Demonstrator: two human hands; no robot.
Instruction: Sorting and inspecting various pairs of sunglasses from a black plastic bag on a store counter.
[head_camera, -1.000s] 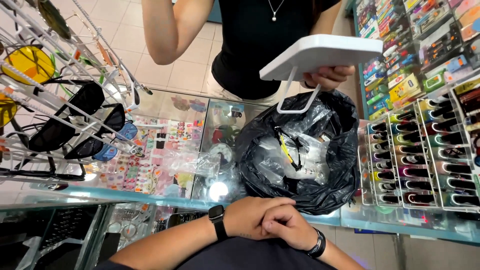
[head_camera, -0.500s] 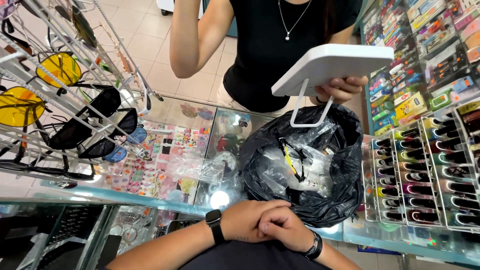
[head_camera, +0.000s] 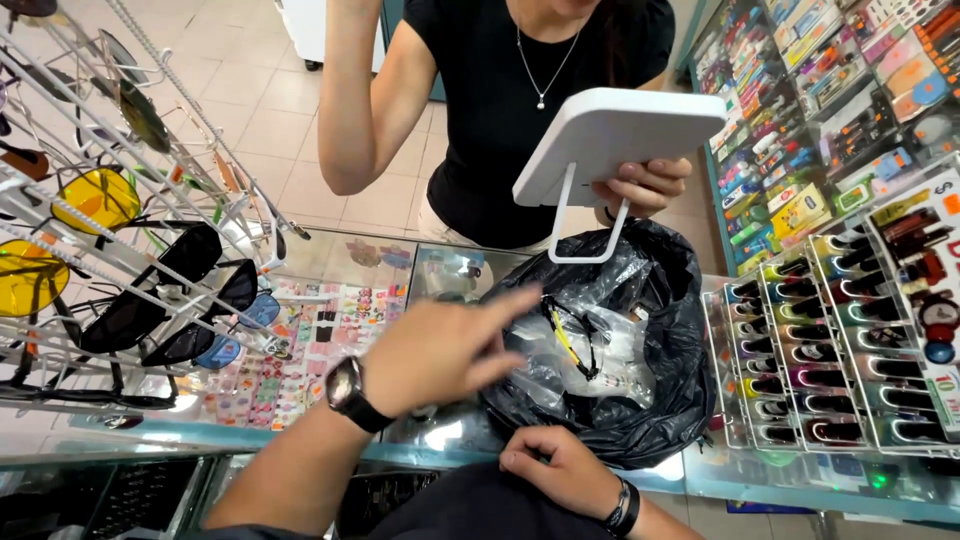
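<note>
Sunglasses rack (head_camera: 120, 260): at the far left we see a white wire stand on the glass bench (head_camera: 760, 480), hung with dark and yellow-lensed glasses.
Bench display: under the glass beside the rack we see rows of small colourful cards.
Left hand (head_camera: 440, 345): we see it raised over the bench, open and loose, fingers stretched toward the black bag; it holds nothing and touches nothing that we can make out. A dark watch (head_camera: 345, 390) sits on its wrist.
Right hand (head_camera: 555, 470): we see it low at the near edge of the bench, curled into a narrow, loose fist just beside the bag's bottom; it grips nothing. A dark band circles the wrist.
Black bag (head_camera: 640, 410): we see it standing open on the bench, between our two hands and the small rack to the right.
Clear packets (head_camera: 590, 350): inside the bag's mouth we see crumpled plastic wraps holding glasses with dark and yellow frames.
Other person: across the bench we see someone in a black top, one arm raised, the other hand (head_camera: 645, 185) holding a white stand mirror (head_camera: 615, 135) above the bag.
Small rack (head_camera: 810, 350): right of the bag we see tiers of slim coloured items.
Wall shelves: far right, packed with packaged goods.
</note>
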